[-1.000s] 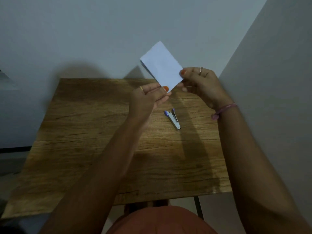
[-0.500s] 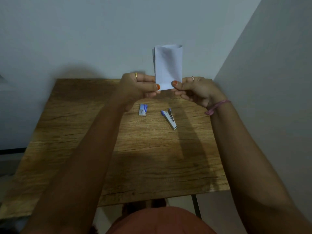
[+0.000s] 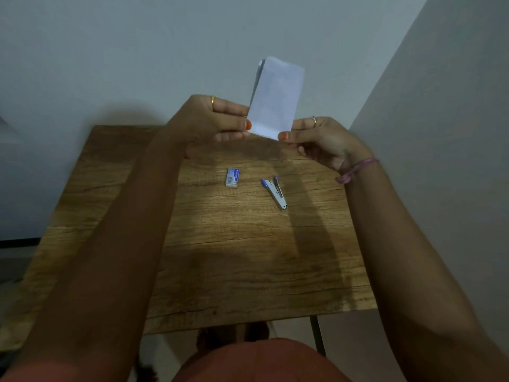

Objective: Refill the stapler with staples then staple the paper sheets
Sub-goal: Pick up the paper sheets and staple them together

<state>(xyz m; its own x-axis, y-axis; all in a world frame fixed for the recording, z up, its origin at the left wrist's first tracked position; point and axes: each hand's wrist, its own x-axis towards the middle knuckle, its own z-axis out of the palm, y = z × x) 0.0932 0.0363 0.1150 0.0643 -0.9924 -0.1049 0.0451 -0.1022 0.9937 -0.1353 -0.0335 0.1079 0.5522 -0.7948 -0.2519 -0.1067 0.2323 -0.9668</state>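
Fingers (image 3: pixel 249 124) of the left hand (image 3: pixel 212 122) pinch the lower left edge of the sheets (image 3: pixel 275 97); those of the right hand (image 3: pixel 322 140) pinch the lower right corner, thumb in front; both hands are thus clamped on the paper, which stands nearly upright in the air above the far edge of the surface (image 3: pixel 234 257). Stapler (image 3: pixel 275 191) lies on the surface below the right hand, apart from it; staple box (image 3: pixel 232 177) lies to its left, below the left hand; neither is touched. Step in hand, as judged: squaring the stack before refilling; do it well by keeping the grip light and low, tapping the bottom edges level so the layers visible at the top left corner align; then lay the stack flat, clear of the stapler, so both hands are free for the box.
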